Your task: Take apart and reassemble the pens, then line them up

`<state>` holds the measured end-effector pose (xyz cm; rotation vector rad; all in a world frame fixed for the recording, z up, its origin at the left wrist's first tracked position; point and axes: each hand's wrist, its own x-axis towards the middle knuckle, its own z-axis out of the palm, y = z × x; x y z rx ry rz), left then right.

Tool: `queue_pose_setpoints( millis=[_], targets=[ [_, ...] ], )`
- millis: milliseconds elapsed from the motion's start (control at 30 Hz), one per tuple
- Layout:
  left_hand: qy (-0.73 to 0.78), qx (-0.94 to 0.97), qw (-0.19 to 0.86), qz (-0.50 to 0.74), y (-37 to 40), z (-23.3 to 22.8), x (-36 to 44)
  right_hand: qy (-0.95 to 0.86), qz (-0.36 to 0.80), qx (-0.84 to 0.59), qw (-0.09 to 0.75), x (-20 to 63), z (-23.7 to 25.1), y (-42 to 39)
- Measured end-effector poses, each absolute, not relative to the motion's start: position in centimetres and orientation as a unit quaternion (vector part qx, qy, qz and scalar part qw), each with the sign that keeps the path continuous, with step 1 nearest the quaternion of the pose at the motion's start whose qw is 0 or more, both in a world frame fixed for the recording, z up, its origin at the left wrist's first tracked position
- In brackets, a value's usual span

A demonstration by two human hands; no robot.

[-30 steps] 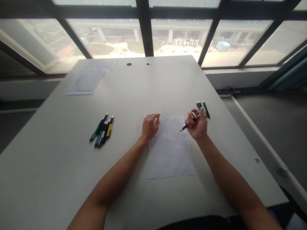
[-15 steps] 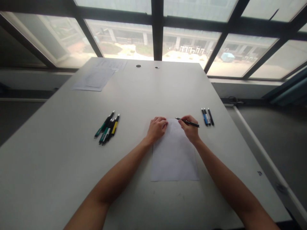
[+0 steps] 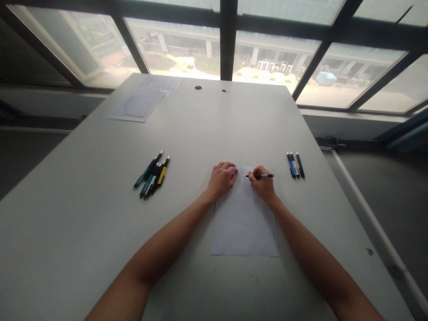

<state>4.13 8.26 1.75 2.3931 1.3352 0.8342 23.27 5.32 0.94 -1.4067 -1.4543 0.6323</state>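
Note:
A white sheet of paper [image 3: 245, 227] lies upright before me on the table. My left hand [image 3: 223, 178] rests on its upper left corner, palm down, fingers loosely bent and with nothing in them. Over the upper right part of the sheet, my right hand [image 3: 262, 185] grips a black pen [image 3: 265, 175] between thumb and fingers. The pen's tip points left, at or just above the paper; contact is too small to make out. Any marks on the sheet cannot be made out.
Several pens [image 3: 152, 176] with green, white and yellow parts lie in a bunch at the left. Three more pens [image 3: 295, 166] lie side by side at the right. Papers [image 3: 137, 104] sit at the far left of the white table [image 3: 83, 214], before windows.
My right hand has shifted slightly down the sheet, and the pen has swung from slanting to nearly level. The left hand stays on the paper. The whole view has shifted a little.

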Motion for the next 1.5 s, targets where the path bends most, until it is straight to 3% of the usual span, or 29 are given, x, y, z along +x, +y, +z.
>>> queue_pose_setpoints(
  millis=[300,400,633,833,1200,1300,1500],
  targets=[
    [0.462,0.829,0.120,0.291,8.3,1.8,4.0,-0.542,0.223,-0.540,0.604,23.7,2.9,3.7],
    [0.434,0.831,0.112,0.330,7.5,2.7,4.2,-0.576,0.227,-0.533,0.577,23.7,3.0,3.5],
    [0.144,0.893,0.214,0.369,5.7,3.6,5.4,-0.680,0.269,-0.511,0.453,23.4,1.9,3.1],
    [0.131,0.883,0.207,0.400,5.9,3.0,5.6,-0.711,0.279,-0.488,0.423,23.4,1.8,2.9],
    [0.234,0.807,0.215,0.498,6.5,2.6,4.9,-0.578,0.333,-0.562,0.490,29.7,5.7,6.0],
    [0.251,0.803,0.209,0.498,6.5,2.4,5.1,-0.604,0.216,-0.649,0.410,33.0,6.5,6.8],
    [0.262,0.807,0.188,0.495,6.4,2.4,5.2,-0.591,0.039,-0.800,0.098,35.1,6.5,7.9]
  ],
)
